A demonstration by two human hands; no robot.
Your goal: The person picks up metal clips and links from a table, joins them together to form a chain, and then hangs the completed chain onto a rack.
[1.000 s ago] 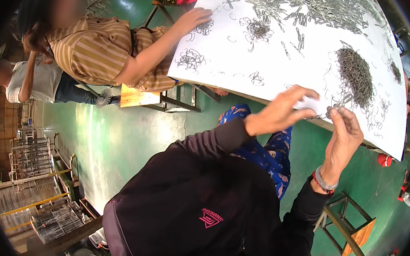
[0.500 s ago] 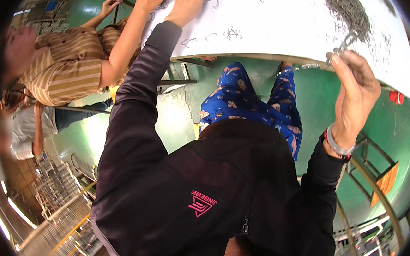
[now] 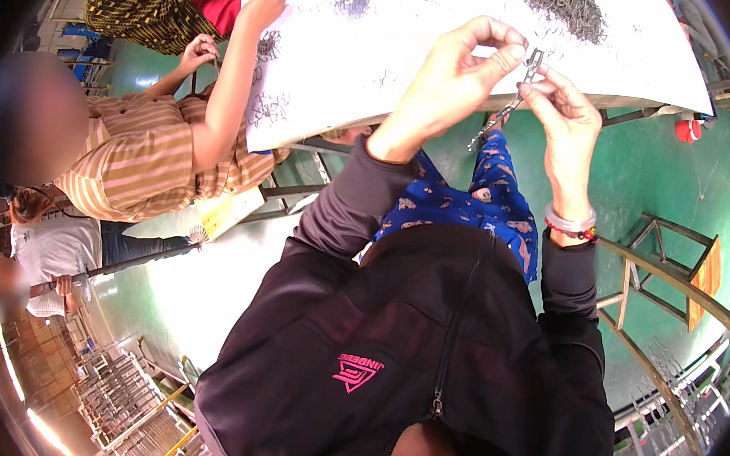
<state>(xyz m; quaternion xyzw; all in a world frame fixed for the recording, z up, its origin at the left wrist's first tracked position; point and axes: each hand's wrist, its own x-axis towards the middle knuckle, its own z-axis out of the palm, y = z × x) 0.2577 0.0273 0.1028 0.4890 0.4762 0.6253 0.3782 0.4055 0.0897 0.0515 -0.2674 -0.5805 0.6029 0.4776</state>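
Observation:
A metal link chain (image 3: pixel 532 65) is pinched between the thumb and fingers of my right hand (image 3: pixel 569 115). Its upper links stand above the fingertips, and its lower end dangles past the table's near edge. Close beside the top of the chain is my left hand (image 3: pixel 462 81), thumb and forefinger pressed together. Whatever sits in that pinch is too small to make out. Both hands are raised near the front edge of the white table (image 3: pixel 430 57). Behind them lies a dense heap of dark metal links (image 3: pixel 571 11).
Loose dark pieces (image 3: pixel 267 109) are scattered at the table's left side. A co-worker in a striped shirt (image 3: pixel 144 146) sits at left, one forearm at the table; another person wears patterned clothing (image 3: pixel 147 5) beyond. A stool (image 3: pixel 671 265) and red bucket (image 3: pixel 688 129) stand at right.
My left hand has left the scattered pieces on the table and come right, up to the chain. My right hand has shifted left with the chain. The head view has moved slightly.

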